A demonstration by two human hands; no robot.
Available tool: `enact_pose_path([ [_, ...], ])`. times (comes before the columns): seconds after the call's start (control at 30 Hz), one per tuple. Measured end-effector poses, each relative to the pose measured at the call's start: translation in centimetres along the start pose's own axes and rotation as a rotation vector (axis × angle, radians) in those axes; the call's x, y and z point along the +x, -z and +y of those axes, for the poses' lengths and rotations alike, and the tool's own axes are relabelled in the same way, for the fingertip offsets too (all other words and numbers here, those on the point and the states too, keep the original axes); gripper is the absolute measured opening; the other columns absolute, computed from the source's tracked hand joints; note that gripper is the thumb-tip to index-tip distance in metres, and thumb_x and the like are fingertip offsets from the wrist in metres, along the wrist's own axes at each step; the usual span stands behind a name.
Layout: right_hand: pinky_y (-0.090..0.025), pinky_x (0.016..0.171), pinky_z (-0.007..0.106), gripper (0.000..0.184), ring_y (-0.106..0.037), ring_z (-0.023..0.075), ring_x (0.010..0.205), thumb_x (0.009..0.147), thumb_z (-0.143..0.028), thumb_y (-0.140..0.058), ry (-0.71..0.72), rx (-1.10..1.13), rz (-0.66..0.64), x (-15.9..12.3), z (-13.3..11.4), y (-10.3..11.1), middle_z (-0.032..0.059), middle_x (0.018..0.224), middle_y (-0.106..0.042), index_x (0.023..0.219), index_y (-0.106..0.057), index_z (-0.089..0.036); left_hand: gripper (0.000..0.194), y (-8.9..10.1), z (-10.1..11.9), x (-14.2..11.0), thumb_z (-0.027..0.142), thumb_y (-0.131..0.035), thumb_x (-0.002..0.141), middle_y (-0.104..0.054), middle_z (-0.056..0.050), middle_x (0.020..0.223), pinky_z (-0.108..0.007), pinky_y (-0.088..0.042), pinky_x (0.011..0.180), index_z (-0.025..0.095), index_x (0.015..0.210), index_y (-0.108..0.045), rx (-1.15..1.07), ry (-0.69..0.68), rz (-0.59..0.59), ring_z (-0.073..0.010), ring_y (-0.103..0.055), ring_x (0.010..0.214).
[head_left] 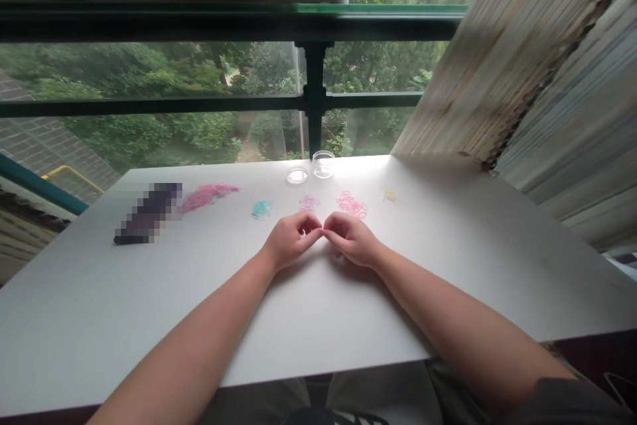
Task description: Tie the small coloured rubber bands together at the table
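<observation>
My left hand (293, 239) and my right hand (351, 239) meet above the middle of the white table (279, 339). Thumb and forefinger of each are pinched, with the fingertips almost touching. Whatever lies between the tips is too small to make out. Just beyond my right hand is a pile of pink loop-like bands (352, 204). A small lilac pile (309, 202) lies behind my left fingers, partly hidden by them. Turquoise pieces (261, 208) are heaped left of my left hand, and a few pale yellow ones (389, 195) lie farther right.
A long mixed pile, mostly pink (210, 195), lies at the table's back left beside a dark, pixelated object (150, 213). Near the window edge stand a clear round container (323, 165) and a shallow clear lid or dish (297, 176). A curtain (448, 80) hangs at right.
</observation>
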State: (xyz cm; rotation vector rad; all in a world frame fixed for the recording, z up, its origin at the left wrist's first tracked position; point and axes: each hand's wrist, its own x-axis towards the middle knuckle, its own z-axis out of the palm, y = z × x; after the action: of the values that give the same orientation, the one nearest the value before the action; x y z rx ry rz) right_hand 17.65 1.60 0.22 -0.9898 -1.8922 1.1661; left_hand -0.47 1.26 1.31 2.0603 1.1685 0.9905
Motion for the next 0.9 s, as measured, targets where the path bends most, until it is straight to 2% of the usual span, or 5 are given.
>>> enact_pose_path([
  [0.27,-0.04,0.043,0.021,0.008,-0.05,0.0079,0.044,0.081,-0.027,-0.052,-0.048,-0.011,-0.006,0.3,-0.4,-0.2,-0.0042,0.062,-0.05,0.079,-0.05,-0.019,0.019,0.9,-0.7,-0.7,0.035,-0.059,0.076,-0.066,-0.003,0.078,-0.024,-0.045,0.06,0.018,0.085,-0.062,-0.01,0.026,-0.073,-0.0123,-0.057,0.064],
  [0.53,-0.038,0.051,0.022,0.007,-0.049,0.0095,0.053,0.076,-0.024,-0.054,-0.044,-0.275,0.058,1.0,-0.9,-1.0,-0.0023,0.061,-0.055,0.074,-0.055,-0.017,0.017,1.0,-0.7,-0.8,0.032,-0.054,0.079,-0.066,-0.001,0.073,-0.023,-0.043,0.057,0.018,0.078,-0.063,0.011,0.019,-0.061,-0.0117,-0.056,0.062],
  [0.7,-0.039,0.043,0.02,0.012,-0.054,0.01,0.045,0.079,-0.029,-0.05,-0.188,-0.077,-0.055,2.1,-1.4,-1.9,-0.0037,0.056,-0.053,0.078,-0.051,-0.017,0.016,1.4,-1.2,-0.8,0.032,-0.054,0.079,-0.066,-0.002,0.076,-0.023,-0.044,0.058,0.018,0.08,-0.061,0.003,0.045,0.001,-0.0123,-0.056,0.063],
  [0.8,-0.04,0.045,0.021,0.012,-0.053,0.0099,0.045,0.08,-0.029,-0.05,-0.145,-0.104,-0.023,1.9,-1.5,-2.1,-0.0038,0.053,-0.053,0.077,-0.052,-0.017,0.018,1.6,-1.4,-0.8,0.032,-0.054,0.078,-0.066,-0.003,0.078,-0.023,-0.045,0.059,0.017,0.087,-0.061,-0.019,0.065,0.045,-0.0126,-0.057,0.064],
  [0.9,-0.038,0.048,0.021,0.012,-0.05,0.009,0.047,0.08,-0.027,-0.051,-0.106,-0.199,-0.015,1.4,-1.5,-1.9,-0.003,0.054,-0.055,0.075,-0.055,-0.017,0.017,1.5,-1.2,-0.8,0.03,-0.054,0.078,-0.066,-0.003,0.078,-0.023,-0.044,0.059,0.018,0.086,-0.062,-0.03,0.057,0.022,-0.0119,-0.056,0.064],
])
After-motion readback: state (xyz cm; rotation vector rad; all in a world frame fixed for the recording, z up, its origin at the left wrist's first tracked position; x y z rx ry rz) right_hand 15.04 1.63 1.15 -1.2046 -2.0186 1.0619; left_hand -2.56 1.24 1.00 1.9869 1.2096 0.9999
